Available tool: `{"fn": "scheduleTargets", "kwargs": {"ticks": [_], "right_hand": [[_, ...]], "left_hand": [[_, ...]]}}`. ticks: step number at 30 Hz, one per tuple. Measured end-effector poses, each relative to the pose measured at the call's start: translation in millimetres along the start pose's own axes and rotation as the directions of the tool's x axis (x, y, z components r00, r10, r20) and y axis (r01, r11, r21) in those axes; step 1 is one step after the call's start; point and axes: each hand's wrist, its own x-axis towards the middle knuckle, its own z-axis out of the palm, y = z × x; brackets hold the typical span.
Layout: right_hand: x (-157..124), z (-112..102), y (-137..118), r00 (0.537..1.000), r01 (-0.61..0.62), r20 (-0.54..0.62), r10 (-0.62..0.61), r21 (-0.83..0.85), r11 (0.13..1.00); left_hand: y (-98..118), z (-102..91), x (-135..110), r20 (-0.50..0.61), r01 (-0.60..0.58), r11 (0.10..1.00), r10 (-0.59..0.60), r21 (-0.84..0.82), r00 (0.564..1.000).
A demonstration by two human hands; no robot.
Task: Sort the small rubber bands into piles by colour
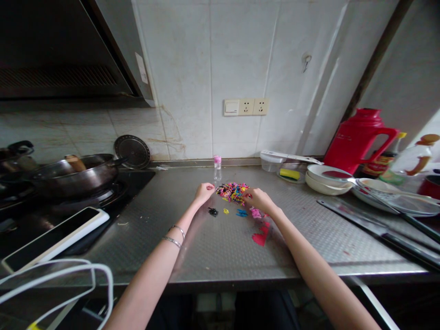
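A mixed pile of small colourful elastic bands lies on the steel counter. My left hand is at the pile's left edge, fingers curled together in a pinch; what is in them, if anything, cannot be made out. At the pile's right side, my right hand touches the bands with closed fingertips, whose contents are too small to see. Nearer me lie separate little heaps: black bands, yellow bands, blue bands and pink bands. Behind the pile stands a small clear bottle with a pink cap.
A red heart-like piece lies near my right forearm. On the left are a phone-like device, a white cable and a pan on the stove. Bowls, a long knife and a red thermos stand or lie right.
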Motion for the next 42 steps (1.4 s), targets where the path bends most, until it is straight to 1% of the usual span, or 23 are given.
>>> {"fn": "scheduleTargets", "kwargs": {"ticks": [7, 15, 23, 28, 33, 36, 39, 42], "right_hand": [[2, -4, 2, 0.999, 0.006, -0.053, -0.003, 0.059, 0.998], [3, -3, -2, 0.995, 0.031, -0.093, -0.022, 0.101, 0.994], [3, -4, -4, 0.996, 0.042, -0.083, -0.03, 0.146, 0.988], [5, -1, -14, 0.993, 0.11, -0.062, -0.098, 0.227, 0.968], [6, 8, -31, 0.97, 0.235, -0.013, -0.241, 0.289, 0.928], [4, 12, -40, 0.956, 0.27, 0.033, -0.293, 0.299, 0.915], [2, 10, -45, 0.946, 0.29, 0.043, -0.32, 0.322, 0.901], [2, 2, -44, 0.964, 0.252, -0.001, -0.266, 0.326, 0.911]], "left_hand": [[1, -1.1, 0, 0.002, 0.01, 1.0, -0.01, -0.005, 1.0], [-3, 1.7, 2, -0.003, -0.02, 1.0, 0.019, -0.01, 1.0], [4, -0.4, -1, 0.002, -0.005, 1.0, 0.005, 0.021, 1.0], [4, -0.1, -2, 0.021, -0.025, 0.999, 0.024, 0.025, 0.999], [1, 3.7, -2, 0.041, -0.043, 0.998, 0.041, 0.043, 0.998], [3, 6.5, -4, 0.068, -0.071, 0.995, 0.066, 0.073, 0.995], [11, 8.3, -9, 0.137, -0.123, 0.986, 0.106, 0.116, 0.985], [21, 8.8, -15, 0.231, -0.165, 0.977, 0.131, 0.134, 0.964]]}}
